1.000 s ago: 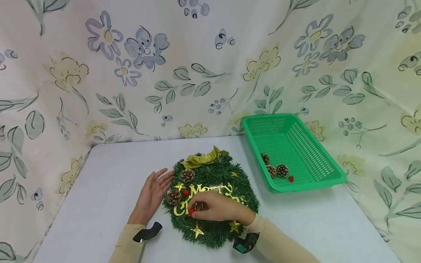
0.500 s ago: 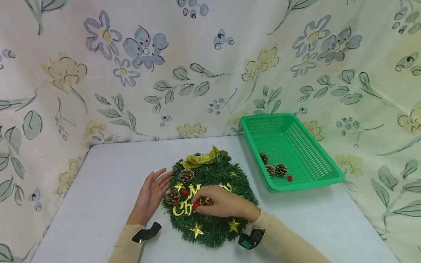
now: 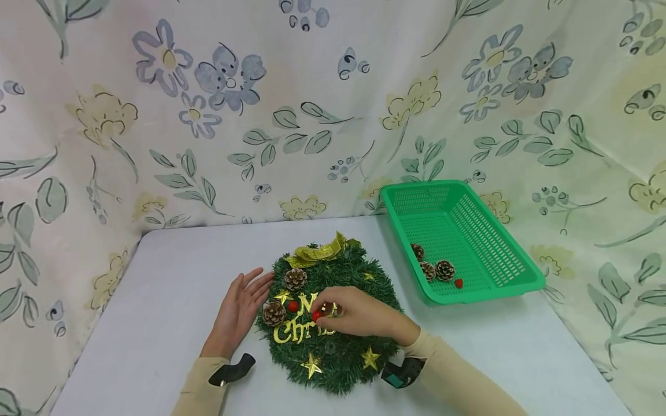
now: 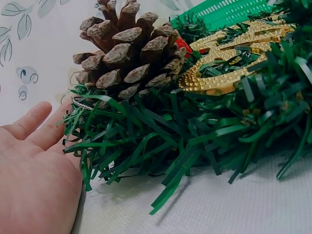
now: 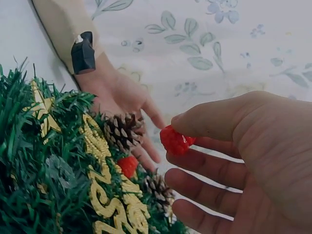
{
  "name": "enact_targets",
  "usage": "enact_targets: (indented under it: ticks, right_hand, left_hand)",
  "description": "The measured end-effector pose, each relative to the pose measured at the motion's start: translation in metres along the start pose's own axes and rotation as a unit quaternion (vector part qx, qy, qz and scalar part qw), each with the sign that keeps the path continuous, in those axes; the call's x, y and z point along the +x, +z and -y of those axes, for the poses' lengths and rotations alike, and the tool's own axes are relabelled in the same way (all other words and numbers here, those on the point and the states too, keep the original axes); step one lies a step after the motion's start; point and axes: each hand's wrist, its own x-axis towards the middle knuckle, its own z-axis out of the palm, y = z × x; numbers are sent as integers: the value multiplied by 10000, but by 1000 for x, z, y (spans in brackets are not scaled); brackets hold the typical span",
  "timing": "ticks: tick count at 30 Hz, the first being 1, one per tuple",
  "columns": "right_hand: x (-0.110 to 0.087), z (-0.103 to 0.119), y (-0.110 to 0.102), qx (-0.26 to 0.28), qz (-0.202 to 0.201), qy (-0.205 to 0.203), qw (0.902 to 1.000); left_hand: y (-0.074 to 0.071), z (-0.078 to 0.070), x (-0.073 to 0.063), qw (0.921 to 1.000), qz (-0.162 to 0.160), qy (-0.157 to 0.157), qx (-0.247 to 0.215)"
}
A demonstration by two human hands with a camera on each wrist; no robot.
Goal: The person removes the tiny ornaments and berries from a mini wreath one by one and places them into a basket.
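A green tinsel wreath (image 3: 340,375) lies on the table with gold "Merry Christmas" lettering (image 3: 288,332), part of it hidden by my right hand (image 3: 361,312). That hand holds a small red berry (image 5: 174,140) between thumb and fingers, above the lettering. Another red berry (image 3: 293,306) sits on the wreath near two pine cones (image 3: 274,312) at its left. Gold stars (image 3: 312,366) and a gold ribbon bow (image 3: 318,252) also decorate it. My left hand (image 3: 238,315) rests palm up beside the wreath's left edge, fingers extended, its fingertips by the tinsel.
At the back right of the white table (image 3: 177,271) stands a green perforated basket (image 3: 520,283). Inside are several pine cones (image 3: 444,270) and a red berry (image 3: 459,283). A floral curtain (image 3: 312,190) hangs behind the table.
My right hand has moved right and a little away from me over the lettering, still pinching the red berry. More of the lower word shows at its left. The left hand stays put.
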Motion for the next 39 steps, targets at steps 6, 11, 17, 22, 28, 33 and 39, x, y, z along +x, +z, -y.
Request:
enact_targets:
  ticks: [6,11,17,22,28,33,39]
  right_hand:
    - [-2,-1,-7,-135,-229,-74,9996]
    - [-3,0,-12,-264,-311,119,9991]
    - [-6,0,-20,-218,-429,1,9988]
    - [-10,-3,-26,-291,-660,-111,9973]
    - [-16,-1,-36,-303,-890,-11,9956]
    - [-20,-2,-45,-317,-989,74,9946]
    - [-21,-6,-53,-323,-1061,170,9937]
  left_hand:
    - [1,-1,0,10000,14,20,-15]
    - [1,-2,0,10000,-36,0,-12]
    - [2,-1,1,10000,-25,22,41]
    - [1,0,1,10000,5,5,2]
    - [1,0,1,10000,24,6,-31]
    - [1,0,1,10000,67,29,-10]
    - [1,0,0,9999,99,58,58]
